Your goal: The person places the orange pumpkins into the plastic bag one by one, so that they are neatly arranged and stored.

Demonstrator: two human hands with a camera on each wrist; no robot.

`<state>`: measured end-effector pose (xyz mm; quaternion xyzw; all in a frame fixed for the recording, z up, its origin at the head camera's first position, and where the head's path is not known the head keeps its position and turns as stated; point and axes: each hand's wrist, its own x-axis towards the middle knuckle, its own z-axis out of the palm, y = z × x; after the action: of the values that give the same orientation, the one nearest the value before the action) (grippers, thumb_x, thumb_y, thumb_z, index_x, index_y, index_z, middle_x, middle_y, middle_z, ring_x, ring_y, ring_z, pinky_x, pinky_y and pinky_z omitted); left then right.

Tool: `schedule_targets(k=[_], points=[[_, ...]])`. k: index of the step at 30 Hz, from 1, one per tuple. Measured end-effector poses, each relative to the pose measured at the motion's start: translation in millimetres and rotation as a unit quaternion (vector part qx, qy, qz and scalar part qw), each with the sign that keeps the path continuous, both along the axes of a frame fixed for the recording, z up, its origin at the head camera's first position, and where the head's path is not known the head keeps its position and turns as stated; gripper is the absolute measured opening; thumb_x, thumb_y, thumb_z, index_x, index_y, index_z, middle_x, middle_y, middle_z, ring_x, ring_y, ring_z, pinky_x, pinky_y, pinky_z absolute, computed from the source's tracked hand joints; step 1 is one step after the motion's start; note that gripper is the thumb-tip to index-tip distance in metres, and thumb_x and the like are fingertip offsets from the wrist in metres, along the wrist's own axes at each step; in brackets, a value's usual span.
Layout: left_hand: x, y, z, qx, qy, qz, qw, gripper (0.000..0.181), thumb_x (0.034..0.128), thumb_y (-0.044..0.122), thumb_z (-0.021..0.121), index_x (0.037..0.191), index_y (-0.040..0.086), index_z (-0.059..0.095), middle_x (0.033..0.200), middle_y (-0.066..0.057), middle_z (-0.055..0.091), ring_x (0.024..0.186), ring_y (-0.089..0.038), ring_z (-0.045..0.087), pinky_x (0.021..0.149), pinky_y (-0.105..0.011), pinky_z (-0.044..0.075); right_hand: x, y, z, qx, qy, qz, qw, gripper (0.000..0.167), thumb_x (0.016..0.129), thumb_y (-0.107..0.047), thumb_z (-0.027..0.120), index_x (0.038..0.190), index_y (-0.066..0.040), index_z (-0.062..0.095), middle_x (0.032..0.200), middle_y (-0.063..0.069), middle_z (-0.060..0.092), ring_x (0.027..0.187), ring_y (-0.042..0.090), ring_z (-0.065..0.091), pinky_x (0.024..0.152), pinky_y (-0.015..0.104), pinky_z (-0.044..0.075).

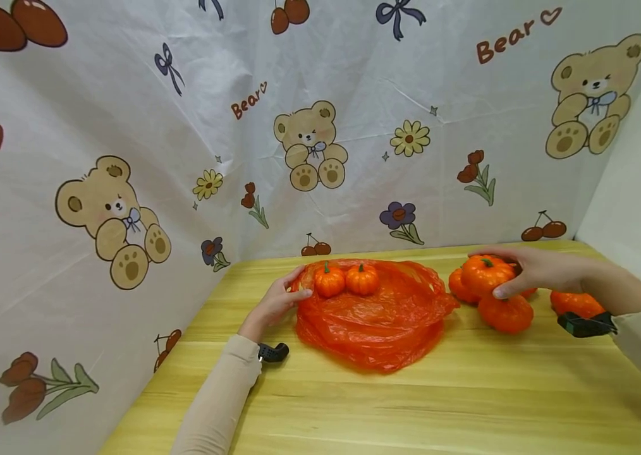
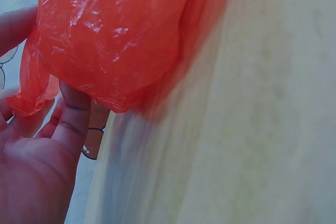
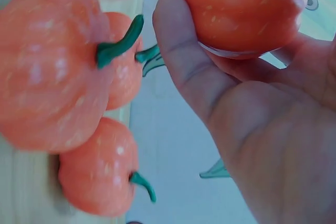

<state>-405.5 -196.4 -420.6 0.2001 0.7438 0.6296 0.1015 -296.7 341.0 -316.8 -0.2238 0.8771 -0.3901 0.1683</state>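
A thin orange-red plastic bag (image 1: 377, 328) lies spread on the table, and two small orange toy pumpkins (image 1: 329, 280) sit side by side at its back left part. My left hand (image 1: 275, 303) holds the bag's left edge; in the left wrist view its thumb and fingers are on either side of the crinkled plastic (image 2: 115, 35). To the right of the bag, my right hand (image 1: 548, 272) grips another pumpkin (image 1: 487, 275) between thumb and fingers. The right wrist view shows this pumpkin (image 3: 241, 14) raised off the table, its underside against the fingers.
Below and around the right hand stand more pumpkins, one in front (image 1: 506, 315), one behind at the left (image 1: 459, 285) and one farther right (image 1: 573, 303), partly hidden by the wrist. A bear-printed cloth (image 1: 354, 208) hangs behind the wooden table (image 1: 389, 404).
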Motion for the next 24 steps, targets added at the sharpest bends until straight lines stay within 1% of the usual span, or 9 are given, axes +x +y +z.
schedule_targets(k=[2, 5, 7, 9, 11, 15, 18, 21, 24], points=[[0.1, 0.1, 1.0, 0.0, -0.001, -0.003, 1.0, 0.083, 0.0961, 0.007, 0.068, 0.165, 0.014, 0.024, 0.169, -0.012, 0.027, 0.147, -0.036, 0.043, 0.106, -0.034, 0.054, -7.9, -5.6, 2.1, -0.001, -0.009, 0.006, 0.9999, 0.08, 0.095, -0.021, 0.072, 0.162, -0.016, 0.028, 0.147, 0.019, 0.047, 0.123, 0.029, 0.055, 0.095, 0.04, 0.055], [0.1, 0.6, 2.5, 0.001, -0.002, -0.01, 1.0, 0.083, 0.0967, 0.006, 0.066, 0.166, 0.014, 0.021, 0.17, -0.013, 0.025, 0.148, -0.037, 0.041, 0.107, -0.035, 0.052, -19.8, -12.3, 4.1, 0.001, -0.012, 0.01, 0.9999, 0.082, 0.095, -0.022, 0.072, 0.162, -0.014, 0.026, 0.145, 0.017, 0.052, 0.123, 0.028, 0.056, 0.098, 0.037, 0.054], [0.5, 0.7, 3.3, 0.0, -0.002, -0.012, 0.9999, 0.083, 0.0973, 0.005, 0.065, 0.166, 0.013, 0.019, 0.171, -0.013, 0.022, 0.149, -0.037, 0.04, 0.107, -0.035, 0.053, -26.2, -17.1, 5.5, -0.001, -0.012, 0.013, 0.9998, 0.081, 0.094, -0.022, 0.073, 0.161, -0.015, 0.029, 0.142, 0.017, 0.054, 0.123, 0.028, 0.057, 0.098, 0.036, 0.054], [0.4, 0.5, 3.9, 0.002, -0.003, -0.01, 0.9999, 0.083, 0.0972, 0.004, 0.065, 0.166, 0.012, 0.019, 0.171, -0.012, 0.022, 0.149, -0.037, 0.04, 0.108, -0.035, 0.052, -31.5, -22.4, 6.1, -0.005, -0.01, 0.014, 0.9998, 0.081, 0.093, -0.022, 0.074, 0.16, -0.015, 0.031, 0.141, 0.017, 0.055, 0.122, 0.029, 0.057, 0.097, 0.035, 0.055], [0.5, 0.6, 3.7, -0.003, 0.0, -0.005, 1.0, 0.083, 0.0971, 0.005, 0.065, 0.166, 0.012, 0.02, 0.171, -0.011, 0.022, 0.149, -0.037, 0.04, 0.108, -0.036, 0.052, -35.0, -27.8, 6.6, -0.007, -0.012, 0.012, 0.9998, 0.081, 0.092, -0.022, 0.075, 0.16, -0.015, 0.031, 0.142, 0.018, 0.054, 0.123, 0.03, 0.057, 0.098, 0.035, 0.055], [0.4, 0.4, 3.8, -0.008, 0.005, 0.005, 0.9999, 0.083, 0.0961, 0.008, 0.068, 0.165, 0.013, 0.024, 0.169, -0.011, 0.028, 0.147, -0.036, 0.042, 0.11, -0.039, 0.051, -40.9, -37.0, 6.0, 0.004, -0.003, 0.002, 1.0, 0.084, 0.09, -0.025, 0.078, 0.16, -0.016, 0.031, 0.146, 0.017, 0.052, 0.125, 0.029, 0.056, 0.1, 0.034, 0.052], [0.3, 0.3, 3.2, -0.01, 0.01, 0.006, 0.9999, 0.082, 0.096, 0.008, 0.069, 0.165, 0.013, 0.025, 0.168, -0.012, 0.03, 0.147, -0.036, 0.042, 0.11, -0.04, 0.051, -46.2, -44.9, 3.4, 0.001, -0.006, 0.005, 1.0, 0.082, 0.09, -0.025, 0.078, 0.159, -0.017, 0.034, 0.143, 0.016, 0.054, 0.123, 0.03, 0.057, 0.1, 0.035, 0.052], [0.1, 0.3, 2.0, -0.012, 0.011, 0.003, 0.9999, 0.082, 0.0962, 0.008, 0.068, 0.165, 0.014, 0.024, 0.169, -0.012, 0.029, 0.147, -0.037, 0.042, 0.109, -0.039, 0.052, -50.9, -55.3, 0.3, -0.011, -0.016, 0.011, 0.9998, 0.08, 0.09, -0.024, 0.078, 0.158, -0.018, 0.036, 0.14, 0.016, 0.055, 0.121, 0.03, 0.057, 0.099, 0.035, 0.054], [-0.2, 0.3, 0.7, -0.011, 0.008, 0.002, 0.9999, 0.082, 0.0964, 0.008, 0.068, 0.165, 0.014, 0.024, 0.169, -0.012, 0.028, 0.147, -0.036, 0.042, 0.107, -0.037, 0.053, -54.8, -65.8, -2.1, -0.022, -0.03, 0.013, 0.9992, 0.078, 0.091, -0.023, 0.079, 0.156, -0.018, 0.037, 0.138, 0.016, 0.055, 0.119, 0.03, 0.058, 0.1, 0.038, 0.055]])
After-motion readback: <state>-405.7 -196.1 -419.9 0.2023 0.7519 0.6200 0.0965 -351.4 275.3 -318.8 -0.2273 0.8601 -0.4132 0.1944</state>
